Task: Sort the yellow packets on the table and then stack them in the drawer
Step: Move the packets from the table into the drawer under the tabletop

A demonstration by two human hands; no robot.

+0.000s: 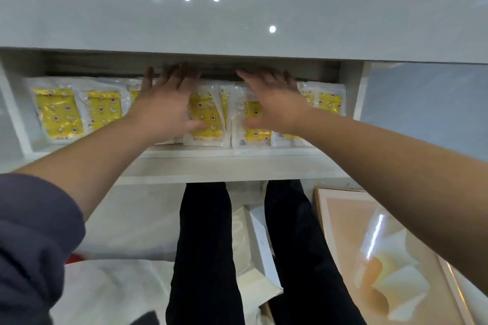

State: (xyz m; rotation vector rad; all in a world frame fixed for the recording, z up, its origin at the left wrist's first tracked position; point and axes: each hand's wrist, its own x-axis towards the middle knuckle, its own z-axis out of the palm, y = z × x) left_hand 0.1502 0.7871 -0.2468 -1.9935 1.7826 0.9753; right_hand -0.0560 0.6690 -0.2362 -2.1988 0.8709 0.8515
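My left hand (163, 103) and right hand (274, 103) lie flat, fingers straight and spread, pressing on the middle of a row of yellow packets (59, 113). The packets lie side by side inside the open white drawer (211, 153), just under the grey tabletop (237, 21).

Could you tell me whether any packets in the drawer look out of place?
Mostly tidy. The leftmost packet lies slightly tilted, and between the left hand and right hand a middle packet seems to ride up on edge instead of lying flat.
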